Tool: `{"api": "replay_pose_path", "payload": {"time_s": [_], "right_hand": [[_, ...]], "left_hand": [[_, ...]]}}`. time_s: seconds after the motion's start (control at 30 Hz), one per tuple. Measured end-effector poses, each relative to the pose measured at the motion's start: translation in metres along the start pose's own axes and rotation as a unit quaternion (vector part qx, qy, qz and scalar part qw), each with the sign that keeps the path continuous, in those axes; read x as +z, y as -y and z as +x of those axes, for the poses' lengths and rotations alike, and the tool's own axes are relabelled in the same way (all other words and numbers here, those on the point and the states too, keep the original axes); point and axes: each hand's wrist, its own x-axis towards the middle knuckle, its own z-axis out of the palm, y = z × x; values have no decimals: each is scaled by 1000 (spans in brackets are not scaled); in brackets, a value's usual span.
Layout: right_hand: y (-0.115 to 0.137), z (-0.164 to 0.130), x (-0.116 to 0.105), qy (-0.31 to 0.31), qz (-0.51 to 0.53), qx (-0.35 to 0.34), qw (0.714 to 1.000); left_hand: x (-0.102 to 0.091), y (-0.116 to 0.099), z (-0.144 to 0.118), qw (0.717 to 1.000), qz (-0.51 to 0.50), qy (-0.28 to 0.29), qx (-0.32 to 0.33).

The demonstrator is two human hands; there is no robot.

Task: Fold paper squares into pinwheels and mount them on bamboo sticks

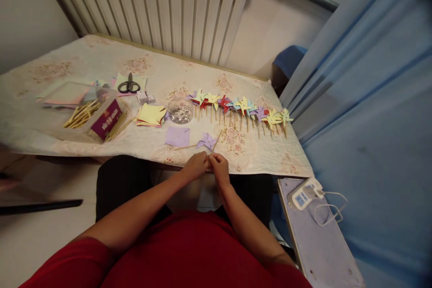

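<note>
My left hand [197, 165] and my right hand [220, 166] meet at the front edge of the table, fingertips pinched together. A thin wooden stick [217, 141] slants up and away from between the fingertips, its near end hidden by them. Whatever else the left fingers pinch is too small to make out. Just beyond the hands lies a folded purple paper pinwheel [207, 141], with another wooden stick [185, 147] pointing left from it. To its left a flat purple paper square [177, 136] rests on the cloth.
A row of finished pinwheels [243, 105] lies at the right. Leftward are a clear dish of small metal pieces [180, 111], yellow-topped paper squares [150, 115], small boxes [146, 96], scissors [128, 85] and a plastic tub [79, 134] of sticks. A white corded device [305, 194] sits lower right.
</note>
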Motion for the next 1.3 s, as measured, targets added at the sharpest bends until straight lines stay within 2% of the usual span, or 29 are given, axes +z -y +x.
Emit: {"api": "replay_pose_path", "payload": {"time_s": [0.1,0.27,0.37,0.5,0.6,0.8,1.07,1.3], "right_hand": [[5,4,-6,-18,-32,-9,999],[12,18,-34,-53,-151,-79,984],[14,24,-51,-56,-249,-98,962],[17,25,-69,-18,-371,-140,918],[18,22,-82,-7,-437,-155,886],[11,18,-95,-62,-522,-153,836],[8,11,-98,-60,-556,-149,815],[8,10,-85,-31,-580,-155,799]], "left_hand": [[3,3,1,999,3,-28,18],[6,24,9,987,32,-156,25],[7,35,18,981,49,-188,24],[7,43,26,970,81,-226,40],[6,47,31,965,116,-231,37],[9,59,40,967,113,-228,4],[8,62,44,970,70,-234,-18],[7,58,44,971,79,-226,-25]]}}
